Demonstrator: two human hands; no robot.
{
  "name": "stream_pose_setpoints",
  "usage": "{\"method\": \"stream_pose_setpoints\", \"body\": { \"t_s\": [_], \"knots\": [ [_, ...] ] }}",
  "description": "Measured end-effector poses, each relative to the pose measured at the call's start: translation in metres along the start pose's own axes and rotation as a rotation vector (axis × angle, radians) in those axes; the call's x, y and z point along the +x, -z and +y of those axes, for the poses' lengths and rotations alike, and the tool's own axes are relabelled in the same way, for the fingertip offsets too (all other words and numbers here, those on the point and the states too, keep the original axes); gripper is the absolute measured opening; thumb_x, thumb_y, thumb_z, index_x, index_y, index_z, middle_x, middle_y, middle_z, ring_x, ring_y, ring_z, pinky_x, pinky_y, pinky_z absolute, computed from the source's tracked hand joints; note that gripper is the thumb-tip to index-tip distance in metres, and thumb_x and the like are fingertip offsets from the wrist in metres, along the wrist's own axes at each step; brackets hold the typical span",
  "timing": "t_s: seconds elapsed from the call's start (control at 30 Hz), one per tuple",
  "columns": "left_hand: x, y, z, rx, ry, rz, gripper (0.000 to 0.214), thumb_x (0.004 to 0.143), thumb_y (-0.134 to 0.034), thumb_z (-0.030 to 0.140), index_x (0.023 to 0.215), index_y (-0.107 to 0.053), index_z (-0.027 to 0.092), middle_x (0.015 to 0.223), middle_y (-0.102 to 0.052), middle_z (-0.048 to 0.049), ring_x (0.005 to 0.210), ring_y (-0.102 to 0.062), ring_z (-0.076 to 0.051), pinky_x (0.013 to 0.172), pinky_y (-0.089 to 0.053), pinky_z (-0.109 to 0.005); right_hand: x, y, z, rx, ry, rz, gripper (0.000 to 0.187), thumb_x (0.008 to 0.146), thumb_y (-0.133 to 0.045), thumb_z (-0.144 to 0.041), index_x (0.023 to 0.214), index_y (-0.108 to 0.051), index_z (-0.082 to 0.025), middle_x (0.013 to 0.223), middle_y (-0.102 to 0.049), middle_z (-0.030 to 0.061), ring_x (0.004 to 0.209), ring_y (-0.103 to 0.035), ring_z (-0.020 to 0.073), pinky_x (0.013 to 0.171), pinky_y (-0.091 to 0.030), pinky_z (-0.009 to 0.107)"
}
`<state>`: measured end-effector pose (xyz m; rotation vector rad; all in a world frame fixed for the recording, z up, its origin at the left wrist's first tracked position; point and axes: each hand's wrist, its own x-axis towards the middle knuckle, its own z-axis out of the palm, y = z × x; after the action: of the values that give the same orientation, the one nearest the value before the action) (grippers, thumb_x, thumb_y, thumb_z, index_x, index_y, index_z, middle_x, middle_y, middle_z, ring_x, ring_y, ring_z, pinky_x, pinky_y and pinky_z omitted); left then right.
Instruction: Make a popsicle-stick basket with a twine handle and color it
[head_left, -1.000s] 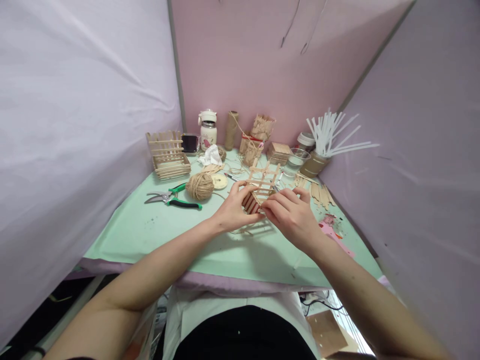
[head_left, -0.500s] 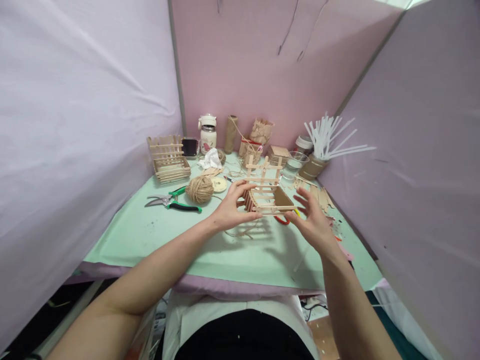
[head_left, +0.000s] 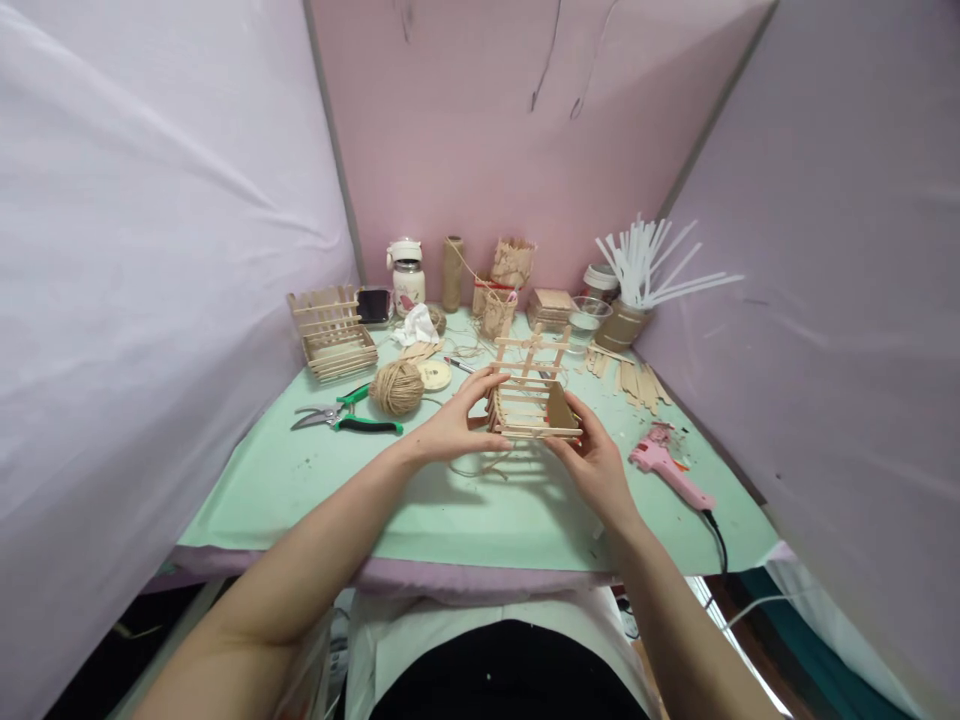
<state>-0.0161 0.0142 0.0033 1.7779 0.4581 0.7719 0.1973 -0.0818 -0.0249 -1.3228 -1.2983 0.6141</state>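
Observation:
Between my hands, above the green tabletop, is a small popsicle-stick basket [head_left: 528,408] with slatted sides and a fence-like back. My left hand [head_left: 465,420] is closed on its left side, thumb low at the front and fingers at the upper edge. On the right side, my right hand [head_left: 592,455] grips the basket by its brown end panel, the thumb near the bottom front corner. Part of a twine strand [head_left: 487,468] lies on the table beneath it. A ball of twine [head_left: 397,387] rests left of my left hand.
Green-handled pruning shears [head_left: 349,415] lie at left, in front of another stick basket [head_left: 337,350]. A pink glue gun [head_left: 671,472] with a black cord lies at right, near loose wooden sticks [head_left: 641,385]. White glue sticks [head_left: 649,265] stand in a brown holder at the back right.
My right hand has moved left and closed on the basket's right side, where it was open with fingers apart. The view has shifted, and the glue gun now shows fully.

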Motion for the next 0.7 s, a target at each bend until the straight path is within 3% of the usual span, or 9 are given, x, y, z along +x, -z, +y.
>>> {"method": "stream_pose_setpoints", "body": {
  "t_s": [0.23, 0.57, 0.7],
  "knots": [
    [0.0016, -0.0007, -0.0008, -0.085, -0.034, 0.039, 0.075, 0.075, -0.076, 0.035, 0.141, -0.042, 0.036, 0.158, -0.022, -0.0088, 0.14, -0.035, -0.031, 0.098, -0.053, -0.043, -0.0028, 0.0003, 0.0017, -0.002, 0.033, 0.018, 0.066, 0.08, -0.071, -0.04, 0.141, -0.046, -0.031, 0.143, -0.051, 0.0099, 0.128, -0.052, 0.0291, 0.098, -0.053, 0.048],
    [0.0014, -0.0019, 0.0042, -0.157, -0.042, 0.017, 0.082, 0.074, -0.077, 0.039, 0.144, -0.035, 0.038, 0.158, -0.025, -0.0091, 0.142, -0.033, -0.032, 0.099, -0.052, -0.045, -0.0049, 0.0016, -0.0034, -0.013, 0.065, 0.04, 0.064, 0.08, -0.071, -0.041, 0.139, -0.047, -0.033, 0.145, -0.047, 0.0088, 0.131, -0.049, 0.0284, 0.096, -0.055, 0.045],
    [0.0015, 0.0008, -0.0002, -0.043, -0.027, 0.03, 0.08, 0.074, -0.076, 0.045, 0.144, -0.039, 0.036, 0.158, -0.022, -0.0097, 0.143, -0.032, -0.033, 0.103, -0.048, -0.047, -0.0082, 0.0022, -0.0075, -0.066, 0.099, 0.05, 0.061, 0.081, -0.07, -0.042, 0.138, -0.048, -0.033, 0.145, -0.047, 0.009, 0.133, -0.046, 0.0285, 0.097, -0.054, 0.045]
  ]
}}
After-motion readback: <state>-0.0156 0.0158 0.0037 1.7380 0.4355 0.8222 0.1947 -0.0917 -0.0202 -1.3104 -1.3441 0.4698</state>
